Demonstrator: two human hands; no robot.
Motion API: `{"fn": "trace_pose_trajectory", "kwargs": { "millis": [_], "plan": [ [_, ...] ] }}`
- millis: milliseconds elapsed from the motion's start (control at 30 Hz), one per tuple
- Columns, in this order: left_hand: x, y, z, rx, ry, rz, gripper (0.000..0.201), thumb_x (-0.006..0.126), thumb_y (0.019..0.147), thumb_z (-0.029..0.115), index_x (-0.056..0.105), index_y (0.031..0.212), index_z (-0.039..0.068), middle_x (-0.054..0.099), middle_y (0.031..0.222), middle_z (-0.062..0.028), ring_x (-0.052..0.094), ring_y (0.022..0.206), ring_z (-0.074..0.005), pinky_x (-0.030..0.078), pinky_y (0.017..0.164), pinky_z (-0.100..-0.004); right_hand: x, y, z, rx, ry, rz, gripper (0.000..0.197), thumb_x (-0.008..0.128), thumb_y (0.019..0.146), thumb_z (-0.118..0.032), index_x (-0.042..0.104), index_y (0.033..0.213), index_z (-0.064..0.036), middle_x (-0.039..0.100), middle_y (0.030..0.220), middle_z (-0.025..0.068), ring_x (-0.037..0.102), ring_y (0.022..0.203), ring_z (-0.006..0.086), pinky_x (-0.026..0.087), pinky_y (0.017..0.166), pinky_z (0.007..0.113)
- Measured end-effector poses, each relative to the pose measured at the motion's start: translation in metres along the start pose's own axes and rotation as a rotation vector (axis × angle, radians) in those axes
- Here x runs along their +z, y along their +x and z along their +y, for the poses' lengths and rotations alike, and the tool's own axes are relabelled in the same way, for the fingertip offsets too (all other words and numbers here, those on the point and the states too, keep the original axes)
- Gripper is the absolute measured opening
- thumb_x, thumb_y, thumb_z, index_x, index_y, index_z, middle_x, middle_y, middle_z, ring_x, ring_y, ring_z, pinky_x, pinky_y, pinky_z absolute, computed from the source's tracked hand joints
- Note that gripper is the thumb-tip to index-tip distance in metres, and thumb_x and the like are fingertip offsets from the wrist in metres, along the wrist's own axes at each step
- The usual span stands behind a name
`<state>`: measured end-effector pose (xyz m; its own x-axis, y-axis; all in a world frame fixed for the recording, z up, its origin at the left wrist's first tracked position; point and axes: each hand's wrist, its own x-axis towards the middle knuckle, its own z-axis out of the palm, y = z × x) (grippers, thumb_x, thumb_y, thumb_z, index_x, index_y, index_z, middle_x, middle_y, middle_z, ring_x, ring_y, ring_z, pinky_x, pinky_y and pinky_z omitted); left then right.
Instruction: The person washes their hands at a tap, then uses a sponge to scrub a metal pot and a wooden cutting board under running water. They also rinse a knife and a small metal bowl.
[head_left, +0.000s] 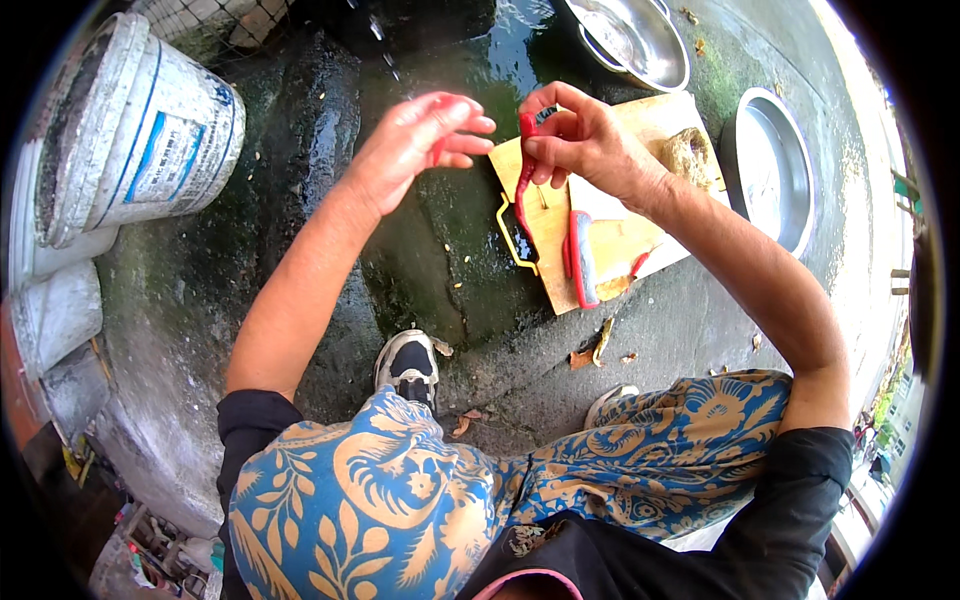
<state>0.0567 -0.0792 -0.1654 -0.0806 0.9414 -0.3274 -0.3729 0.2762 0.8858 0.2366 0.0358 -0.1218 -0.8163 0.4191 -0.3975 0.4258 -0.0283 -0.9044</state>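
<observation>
My right hand [585, 140] pinches a long, thin red chili pepper [525, 185] near its upper end, and the pepper hangs down with a slight curve. To the left, apart from the pepper, my left hand [425, 140] is raised with its fingers spread and nothing visible in them. Beneath my right hand lies a wooden cutting board [555, 285] with a yellow handle at its left edge. A red and grey tool handle [582, 260] rests on the board; its other end is hard to make out. Close to it is a small red piece [641, 264].
A brown fibrous scrubber [686, 157] sits on the board's far right. Two metal basins [640, 45] [768, 170] stand behind and right of the board. At left is a stained white bucket [170, 130]. Dry leaves [582, 358] lie on the wet concrete floor near my shoes [408, 365].
</observation>
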Motion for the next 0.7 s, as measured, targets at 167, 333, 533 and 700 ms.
{"fn": "trace_pose_trajectory", "kwargs": {
  "millis": [167,333,533,700],
  "plan": [
    [0.021,-0.008,0.001,0.030,0.091,-0.087,0.032,0.046,0.090,0.021,0.048,0.114,0.000,0.059,0.099,-0.0087,0.059,0.084,-0.0132,0.049,0.067,-0.0231,0.005,0.012,-0.009,-0.063,0.001,0.072,0.017,0.052,0.088,-0.018,0.050,0.096,-0.0042,0.061,0.079,0.0061,0.062,0.071,0.0102,0.051,0.060,0.023],
    [0.021,-0.011,0.008,0.059,0.258,-0.065,0.034,0.049,0.089,0.020,0.049,0.115,-0.001,0.059,0.093,-0.0051,0.055,0.071,-0.0065,0.045,0.057,-0.0191,0.011,0.021,-0.007,-0.193,-0.086,0.112,0.017,0.051,0.089,-0.017,0.055,0.087,-0.0011,0.062,0.077,0.0061,0.063,0.071,0.0115,0.051,0.061,0.022],
    [0.021,-0.004,0.000,0.077,0.309,0.006,0.021,0.049,0.088,0.017,0.053,0.105,0.003,0.053,0.077,0.0020,0.047,0.063,-0.0023,0.038,0.053,-0.0157,-0.007,0.018,-0.003,-0.167,-0.257,0.205,0.025,0.059,0.083,-0.025,0.056,0.079,-0.0013,0.059,0.065,0.0037,0.061,0.060,0.0093,0.049,0.055,0.023],
    [0.002,-0.010,-0.004,0.002,-0.092,0.050,0.020,0.048,0.089,0.016,0.049,0.105,0.005,0.056,0.084,-0.0044,0.056,0.067,-0.0085,0.040,0.049,-0.0195,-0.049,-0.020,0.034,-0.142,-0.771,-0.132,0.017,0.063,0.078,-0.018,0.054,0.077,-0.0036,0.058,0.067,0.0055,0.060,0.064,0.0158,0.048,0.058,0.028]
  ]
}}
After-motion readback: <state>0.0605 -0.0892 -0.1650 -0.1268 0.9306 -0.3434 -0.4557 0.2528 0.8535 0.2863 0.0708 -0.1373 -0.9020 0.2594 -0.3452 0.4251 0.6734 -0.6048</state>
